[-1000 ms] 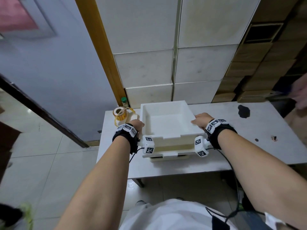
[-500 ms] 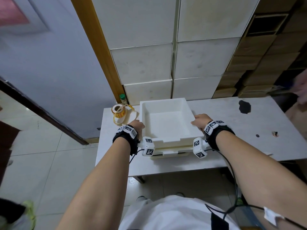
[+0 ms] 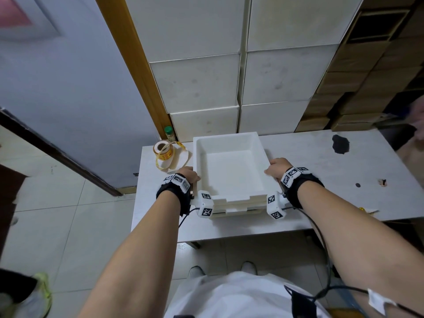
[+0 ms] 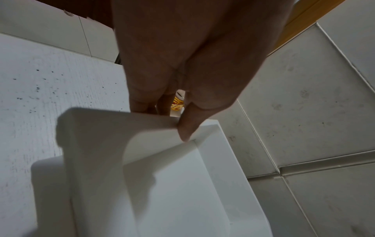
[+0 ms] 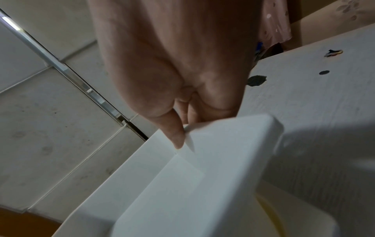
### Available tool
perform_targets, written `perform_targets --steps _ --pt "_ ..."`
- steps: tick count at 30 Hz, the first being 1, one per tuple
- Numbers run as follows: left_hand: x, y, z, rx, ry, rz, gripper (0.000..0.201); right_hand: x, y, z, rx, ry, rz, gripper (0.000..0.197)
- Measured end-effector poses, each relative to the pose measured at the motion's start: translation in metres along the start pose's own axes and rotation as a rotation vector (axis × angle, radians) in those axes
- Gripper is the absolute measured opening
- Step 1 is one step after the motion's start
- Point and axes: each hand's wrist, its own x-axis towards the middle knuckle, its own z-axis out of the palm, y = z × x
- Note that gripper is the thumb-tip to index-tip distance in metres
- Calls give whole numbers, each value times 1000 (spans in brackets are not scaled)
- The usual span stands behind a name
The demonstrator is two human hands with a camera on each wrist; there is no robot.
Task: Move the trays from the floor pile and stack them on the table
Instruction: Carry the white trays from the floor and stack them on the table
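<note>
A white foam tray (image 3: 231, 166) sits on top of other white trays (image 3: 236, 211) stacked on the grey table (image 3: 321, 161). My left hand (image 3: 190, 176) grips the top tray's left wall, thumb inside the rim and fingers outside, as the left wrist view shows on the tray wall (image 4: 121, 128). My right hand (image 3: 276, 167) grips the right wall the same way, its thumb over the tray rim (image 5: 223, 136) in the right wrist view. The top tray rests nearly level on the stack.
A roll of yellow-printed tape (image 3: 163, 151) and a green-capped bottle (image 3: 169, 133) stand at the table's back left. White foam boxes (image 3: 229, 83) are stacked behind the table, cardboard cartons (image 3: 367, 88) to the right. A dark patch (image 3: 340, 144) marks the tabletop. Another person's foot (image 3: 42, 288) is at lower left.
The tray held in both hands has come down onto the stack and moved slightly toward the table's back. My hands keep the same grip on its side walls.
</note>
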Motion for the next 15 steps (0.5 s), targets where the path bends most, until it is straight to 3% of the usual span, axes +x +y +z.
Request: perform_targets --steps 3,7,11,15 --pt "-10 5 -2 -69 -3 -15 46 4 0 0 -25 4 19 16" --pt "-16 8 -5 -242 -21 -84 9 6 2 0 -33 -2 46 16" --pt "-10 7 -7 -252 -31 -102 35 7 7 -4 -1 -47 107 41" --pt "-13 8 -4 -227 -90 -83 44 3 7 -3 -64 -109 126 48"
